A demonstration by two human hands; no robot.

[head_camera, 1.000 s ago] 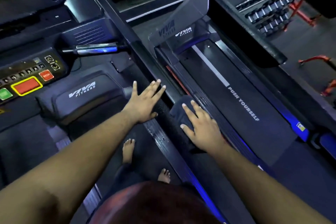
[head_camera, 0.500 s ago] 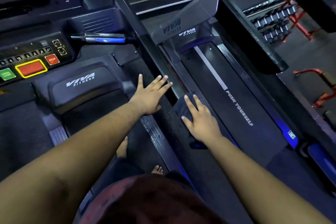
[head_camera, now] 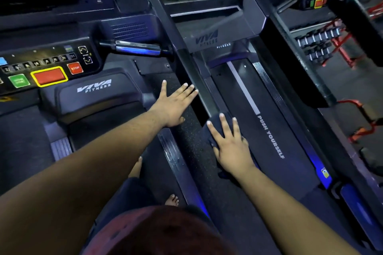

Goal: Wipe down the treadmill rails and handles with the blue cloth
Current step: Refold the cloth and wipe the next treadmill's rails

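Two hands (head_camera: 173, 107) (head_camera: 230, 147), one cloth (head_camera: 215, 124), two treadmill belts (head_camera: 275, 130) (head_camera: 20, 143) (both dark).

Most of the blue cloth (head_camera: 214, 128) is covered by the right hand (head_camera: 232, 147), so only dark edges can be seen. The small icons on the console (head_camera: 41, 64) are too blurred to be read (same for the far right console (head_camera: 317, 1)). Both arms are cut off by the near edge.
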